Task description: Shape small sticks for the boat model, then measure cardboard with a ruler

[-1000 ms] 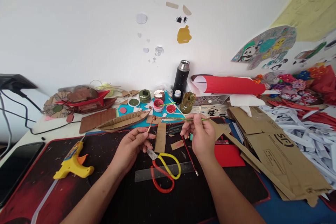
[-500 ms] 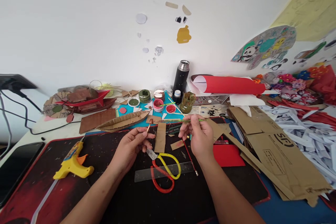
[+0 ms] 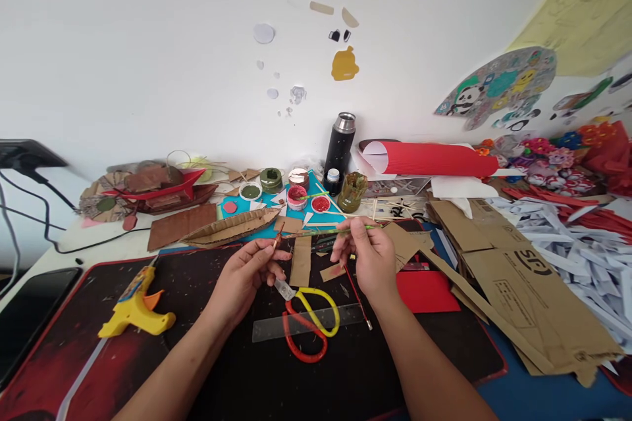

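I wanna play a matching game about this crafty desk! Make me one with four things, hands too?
Column one:
1. glue gun
2. right hand
3. scissors
4. left hand

Column two:
A. holds a short stick
B. one red handle, one yellow
C. yellow, with an orange trigger
D. holds a long greenish rod

Right pairs: 1-C, 2-D, 3-B, 4-A

L hand [image 3: 247, 268] pinched, R hand [image 3: 369, 255] likewise, apart, bare forearms [image 3: 180, 355] angled fwd & in
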Action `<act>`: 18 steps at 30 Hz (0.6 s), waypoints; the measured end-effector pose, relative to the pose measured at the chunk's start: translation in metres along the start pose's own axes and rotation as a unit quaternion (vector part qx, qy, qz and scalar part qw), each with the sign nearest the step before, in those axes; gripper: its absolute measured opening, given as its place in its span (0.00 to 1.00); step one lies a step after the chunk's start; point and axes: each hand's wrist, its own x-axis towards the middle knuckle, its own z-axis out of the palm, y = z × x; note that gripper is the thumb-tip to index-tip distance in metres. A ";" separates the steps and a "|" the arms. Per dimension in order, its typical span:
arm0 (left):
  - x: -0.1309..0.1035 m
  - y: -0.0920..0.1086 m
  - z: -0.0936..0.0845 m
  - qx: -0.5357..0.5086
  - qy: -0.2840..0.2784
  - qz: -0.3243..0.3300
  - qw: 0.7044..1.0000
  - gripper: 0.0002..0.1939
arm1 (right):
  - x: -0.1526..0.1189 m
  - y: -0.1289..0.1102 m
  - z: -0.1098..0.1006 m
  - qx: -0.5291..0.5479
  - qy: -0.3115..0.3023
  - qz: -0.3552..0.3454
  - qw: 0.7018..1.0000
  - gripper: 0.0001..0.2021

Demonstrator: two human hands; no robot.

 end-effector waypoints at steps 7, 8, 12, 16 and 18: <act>-0.001 0.000 0.000 -0.002 -0.001 -0.004 1.000 0.25 | 0.004 0.001 -0.004 0.014 0.035 -0.020 0.999 0.24; 0.000 0.000 0.000 -0.004 -0.002 -0.004 1.000 0.25 | 0.003 0.001 -0.003 0.011 0.029 -0.019 0.999 0.24; 0.000 -0.001 -0.001 -0.007 -0.006 -0.006 1.000 0.24 | 0.001 0.000 0.000 -0.009 0.011 -0.007 1.000 0.25; 0.000 -0.001 0.000 -0.002 -0.005 -0.004 1.000 0.24 | 0.005 0.001 -0.004 -0.003 0.047 -0.016 0.999 0.25; 0.000 -0.001 0.000 0.000 0.000 -0.003 1.000 0.23 | 0.005 0.002 -0.005 0.002 0.058 -0.020 0.998 0.25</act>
